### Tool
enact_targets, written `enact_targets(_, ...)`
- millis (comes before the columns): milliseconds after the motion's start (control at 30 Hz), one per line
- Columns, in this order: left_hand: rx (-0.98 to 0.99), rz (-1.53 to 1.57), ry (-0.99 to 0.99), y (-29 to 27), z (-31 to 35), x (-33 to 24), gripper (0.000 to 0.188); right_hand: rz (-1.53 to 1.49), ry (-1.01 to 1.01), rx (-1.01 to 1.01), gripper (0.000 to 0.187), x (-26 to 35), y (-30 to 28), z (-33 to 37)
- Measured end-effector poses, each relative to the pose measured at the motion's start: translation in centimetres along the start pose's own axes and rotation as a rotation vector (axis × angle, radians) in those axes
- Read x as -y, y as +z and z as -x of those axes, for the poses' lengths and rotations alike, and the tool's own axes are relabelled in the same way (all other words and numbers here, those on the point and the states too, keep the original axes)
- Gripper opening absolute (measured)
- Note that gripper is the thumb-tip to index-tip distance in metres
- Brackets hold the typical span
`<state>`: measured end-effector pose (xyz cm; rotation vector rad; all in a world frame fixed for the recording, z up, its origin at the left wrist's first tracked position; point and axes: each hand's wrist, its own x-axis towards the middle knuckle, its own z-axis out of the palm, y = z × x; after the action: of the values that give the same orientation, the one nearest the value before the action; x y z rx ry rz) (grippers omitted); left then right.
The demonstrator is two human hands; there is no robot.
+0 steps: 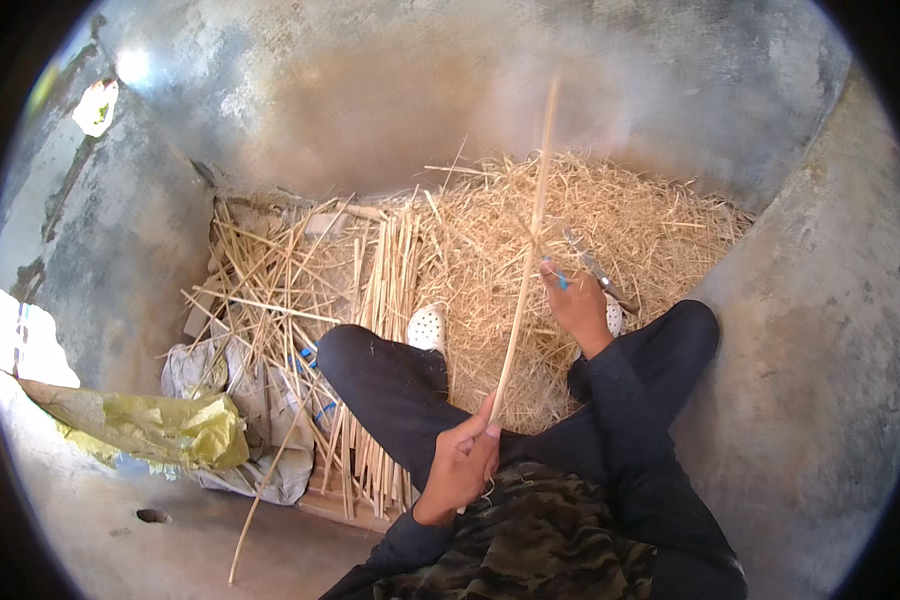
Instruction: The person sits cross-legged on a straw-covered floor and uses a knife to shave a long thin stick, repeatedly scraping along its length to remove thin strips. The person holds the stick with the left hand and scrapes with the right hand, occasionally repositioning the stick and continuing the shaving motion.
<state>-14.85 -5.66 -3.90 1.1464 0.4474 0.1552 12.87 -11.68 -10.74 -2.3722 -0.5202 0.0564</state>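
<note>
My left hand (460, 465), low in the middle by my lap, is closed round the lower end of a long pale bamboo strip (519, 320). The strip slants up and away past my right hand, and its far end is blurred. My right hand (580, 305) is closed on a knife (592, 262) with a grey metal blade, close to the strip's right side. Something blue wraps or lies at the right thumb. Thin curled shavings hang from the strip near the blade; whether the edge touches it I cannot tell.
Shavings (620, 200) are heaped beyond my feet. Bundled strips (392, 270) lie left of them, with loose strips (270, 255) further left. A yellow sack (195, 430) and grey cloth lie at lower left. White clogs (427, 328) and concrete walls (390, 110) surround the work.
</note>
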Motion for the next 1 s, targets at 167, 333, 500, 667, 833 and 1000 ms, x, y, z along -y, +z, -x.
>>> enact_targets(167,-0.011,0.011,0.053,-1.4,-1.2,0.0,0.044,-0.012,-0.327,0.299,0.063,5.0,-3.8,7.3)
enact_targets(333,-0.026,-0.218,0.079,-0.8,-1.5,-1.8,0.044,0.193,-0.484,0.355,0.067,5.2,-5.4,7.8)
enact_targets(500,-0.048,-0.342,0.13,-0.3,-1.7,-2.5,0.044,0.166,-0.505,0.171,0.071,5.0,-5.0,6.3)
enact_targets(667,-0.038,-0.468,0.202,-1.4,-1.2,-1.6,0.043,0.156,-0.481,0.141,0.074,3.6,-4.4,3.5)
enact_targets(833,0.004,-0.567,0.222,-1.9,-0.8,-1.7,0.042,0.226,-0.612,0.142,0.074,4.0,-4.2,5.6)
enact_targets(1000,0.044,-0.536,0.308,-1.5,-0.7,-0.6,0.042,0.356,-0.368,-0.07,0.074,0.3,-5.3,-2.2)
